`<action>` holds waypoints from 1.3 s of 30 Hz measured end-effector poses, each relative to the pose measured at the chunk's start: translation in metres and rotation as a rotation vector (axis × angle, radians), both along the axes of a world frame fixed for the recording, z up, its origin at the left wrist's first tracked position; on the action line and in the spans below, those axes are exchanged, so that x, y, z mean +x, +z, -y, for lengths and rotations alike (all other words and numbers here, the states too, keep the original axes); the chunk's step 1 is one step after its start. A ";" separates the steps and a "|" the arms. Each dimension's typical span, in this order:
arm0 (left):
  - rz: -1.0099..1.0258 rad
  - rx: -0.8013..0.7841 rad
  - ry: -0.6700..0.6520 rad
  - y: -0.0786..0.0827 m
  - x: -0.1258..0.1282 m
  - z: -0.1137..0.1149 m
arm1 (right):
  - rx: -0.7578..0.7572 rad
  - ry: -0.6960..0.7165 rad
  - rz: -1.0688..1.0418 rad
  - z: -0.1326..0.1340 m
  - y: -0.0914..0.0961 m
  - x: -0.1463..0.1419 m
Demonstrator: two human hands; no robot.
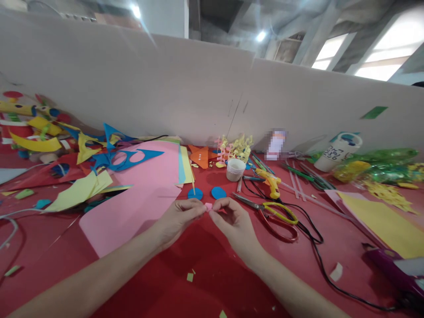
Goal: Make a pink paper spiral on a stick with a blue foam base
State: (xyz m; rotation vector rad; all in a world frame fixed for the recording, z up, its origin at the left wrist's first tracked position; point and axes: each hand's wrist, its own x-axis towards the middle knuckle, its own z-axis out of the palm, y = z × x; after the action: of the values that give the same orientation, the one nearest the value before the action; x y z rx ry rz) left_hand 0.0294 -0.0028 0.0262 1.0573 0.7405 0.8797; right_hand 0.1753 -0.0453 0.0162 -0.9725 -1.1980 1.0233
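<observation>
My left hand (pixel 180 217) and my right hand (pixel 233 219) meet over the red table (pixel 205 274), fingertips pinched together on a small pink paper piece (pixel 208 206). Just beyond the fingers lie two blue paper circles (pixel 195 193), (pixel 218 192). A large pink sheet (pixel 132 207) lies under and left of my left hand. Scissors with yellow and red handles (pixel 273 213) lie right of my right hand.
A yellow glue gun (pixel 271 182) with a black cord lies behind the scissors. A white cup (pixel 235 169) stands farther back. Coloured paper offcuts are heaped at the left (pixel 82 163). Yellow sheets (pixel 380 221) and a purple tool (pixel 394 269) sit at the right. A cardboard wall (pixel 198 97) closes the back.
</observation>
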 end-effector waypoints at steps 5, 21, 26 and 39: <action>0.030 -0.029 0.009 -0.001 0.003 0.003 | -0.091 0.046 -0.120 -0.001 0.001 -0.002; 0.065 -0.011 0.024 -0.003 0.006 0.007 | -0.076 -0.049 -0.086 -0.002 0.001 -0.002; -0.003 0.053 0.008 -0.006 0.004 0.007 | -0.058 -0.095 -0.030 0.001 0.002 -0.003; -0.236 0.279 0.064 -0.006 -0.001 0.002 | -0.015 -0.078 0.059 0.000 -0.002 0.000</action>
State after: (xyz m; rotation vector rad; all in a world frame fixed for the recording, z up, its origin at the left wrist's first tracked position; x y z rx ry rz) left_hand 0.0285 -0.0052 0.0206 1.4088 0.8680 0.9409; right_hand 0.1753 -0.0454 0.0147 -1.0599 -1.1931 0.9481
